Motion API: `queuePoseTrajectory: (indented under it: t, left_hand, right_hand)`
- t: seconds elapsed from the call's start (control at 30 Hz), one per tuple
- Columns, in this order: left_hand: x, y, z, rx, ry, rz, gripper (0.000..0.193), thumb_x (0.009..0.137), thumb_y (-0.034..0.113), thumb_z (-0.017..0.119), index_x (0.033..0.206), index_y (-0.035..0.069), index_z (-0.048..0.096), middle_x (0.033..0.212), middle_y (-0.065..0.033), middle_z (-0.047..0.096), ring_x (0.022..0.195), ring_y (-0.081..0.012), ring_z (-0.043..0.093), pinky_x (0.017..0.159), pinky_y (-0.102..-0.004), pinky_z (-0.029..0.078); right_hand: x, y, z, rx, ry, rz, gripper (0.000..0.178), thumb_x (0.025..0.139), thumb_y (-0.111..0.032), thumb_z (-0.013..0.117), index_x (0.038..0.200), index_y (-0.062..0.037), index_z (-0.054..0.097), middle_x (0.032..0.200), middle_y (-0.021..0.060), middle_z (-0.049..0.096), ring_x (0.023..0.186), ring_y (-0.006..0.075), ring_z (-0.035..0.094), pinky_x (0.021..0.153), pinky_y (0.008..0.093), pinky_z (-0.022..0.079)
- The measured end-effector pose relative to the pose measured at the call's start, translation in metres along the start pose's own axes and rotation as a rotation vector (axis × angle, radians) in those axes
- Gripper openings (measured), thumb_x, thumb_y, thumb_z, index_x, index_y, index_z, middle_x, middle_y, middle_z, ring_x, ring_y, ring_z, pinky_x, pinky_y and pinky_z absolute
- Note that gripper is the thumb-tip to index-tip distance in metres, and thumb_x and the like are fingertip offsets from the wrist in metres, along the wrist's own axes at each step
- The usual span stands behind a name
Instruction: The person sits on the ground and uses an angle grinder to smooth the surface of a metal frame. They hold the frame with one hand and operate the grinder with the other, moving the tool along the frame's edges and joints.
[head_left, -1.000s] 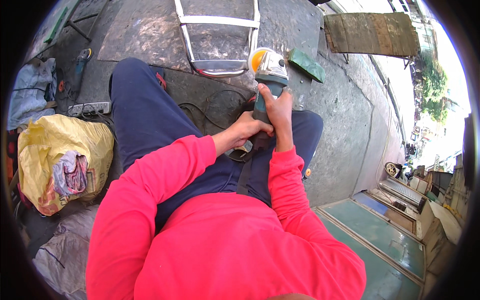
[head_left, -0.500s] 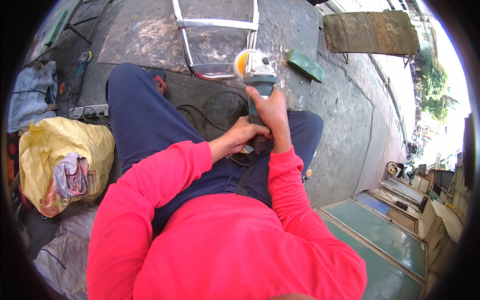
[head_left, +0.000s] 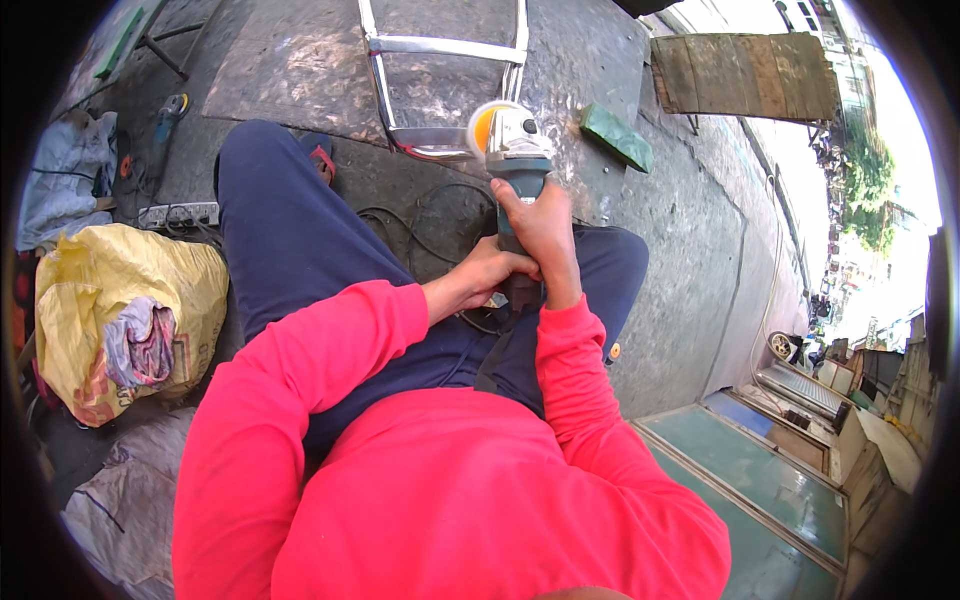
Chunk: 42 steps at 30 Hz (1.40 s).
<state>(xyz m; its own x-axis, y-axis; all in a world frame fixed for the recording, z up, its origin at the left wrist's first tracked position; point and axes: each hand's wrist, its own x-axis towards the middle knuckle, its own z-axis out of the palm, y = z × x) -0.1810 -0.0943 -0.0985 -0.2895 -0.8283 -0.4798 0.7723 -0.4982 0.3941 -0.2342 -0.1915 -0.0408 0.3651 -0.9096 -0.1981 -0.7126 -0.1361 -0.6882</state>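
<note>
Both my hands are wrapped round an angle grinder (head_left: 519,150) that points away from me between my knees. My right hand (head_left: 543,222) grips its body just behind the metal head, thumb along the near side. Further back, my left hand (head_left: 490,272) holds the rear of the handle. A round white and yellow polishing disc (head_left: 489,127) sits on the grinder's left side. It overlaps the near end of a shiny metal frame (head_left: 440,45) with crossbars; whether they touch I cannot tell. Right of the grinder lies a green block (head_left: 616,137).
On the left stand a yellow sack (head_left: 150,275) with a cloth (head_left: 140,343) on it, a power strip (head_left: 178,216) and a second grinder (head_left: 165,130). A black cable (head_left: 412,225) loops across the ground by my knees. Glass panels (head_left: 745,470) lie at the lower right; a wooden bench (head_left: 745,75) stands far right.
The view has tilted slightly, so the metal frame and green block sit a little lower and further right. Both hands keep the same grip on the grinder.
</note>
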Motion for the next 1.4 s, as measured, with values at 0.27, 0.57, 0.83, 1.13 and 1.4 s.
queuePoseTrajectory:
  t: [0.27,0.57,0.83,1.13,1.4]
  left_hand:
    - [0.01,-0.003,0.0,0.055,-0.066,0.01,0.03,0.075,-0.002,0.068,0.105,-0.004,0.062,0.091,-0.0094,0.068,0.082,-0.0182,0.068,0.073,-0.0306,0.055]
    - [-0.002,-0.006,-0.004,-0.06,0.008,0.06,0.032,0.072,-0.002,0.071,0.103,-0.004,0.063,0.089,-0.0109,0.069,0.08,-0.0196,0.067,0.07,-0.0303,0.053]
    - [0.004,-0.004,0.0,0.031,-0.015,0.047,0.032,0.076,-0.003,0.067,0.107,-0.005,0.059,0.092,-0.0119,0.068,0.084,-0.021,0.069,0.073,-0.0323,0.057]
    - [-0.001,-0.004,-0.002,-0.023,-0.018,0.058,0.03,0.075,-0.005,0.067,0.104,-0.005,0.06,0.092,-0.0117,0.068,0.082,-0.0207,0.069,0.072,-0.0327,0.057]
    - [-0.005,-0.006,-0.007,-0.021,0.015,0.062,0.033,0.076,-0.002,0.067,0.108,-0.004,0.06,0.093,-0.0102,0.068,0.085,-0.0198,0.068,0.073,-0.0335,0.055]
  right_hand:
    - [0.0,0.004,-0.005,-0.046,0.083,0.094,0.051,0.078,-0.037,0.078,0.095,0.0097,0.067,0.083,0.0257,0.071,0.081,0.0368,0.072,0.072,0.0414,0.055]
    - [-0.003,-0.008,0.004,-0.042,0.002,0.04,0.051,0.078,-0.034,0.077,0.102,0.0085,0.065,0.088,0.0258,0.071,0.085,0.0377,0.072,0.076,0.0416,0.055]
    - [-0.003,-0.006,0.0,-0.005,0.028,0.091,0.048,0.078,-0.033,0.078,0.101,0.0075,0.066,0.086,0.025,0.071,0.084,0.0363,0.072,0.075,0.0418,0.055]
    - [-0.002,-0.009,0.0,-0.066,0.006,0.127,0.05,0.077,-0.035,0.078,0.102,0.0077,0.065,0.09,0.0266,0.071,0.086,0.0374,0.072,0.075,0.0413,0.055]
    - [-0.003,-0.009,0.01,-0.061,-0.018,0.027,0.055,0.076,-0.036,0.078,0.103,0.0101,0.064,0.091,0.0285,0.07,0.089,0.0403,0.071,0.076,0.0426,0.055]
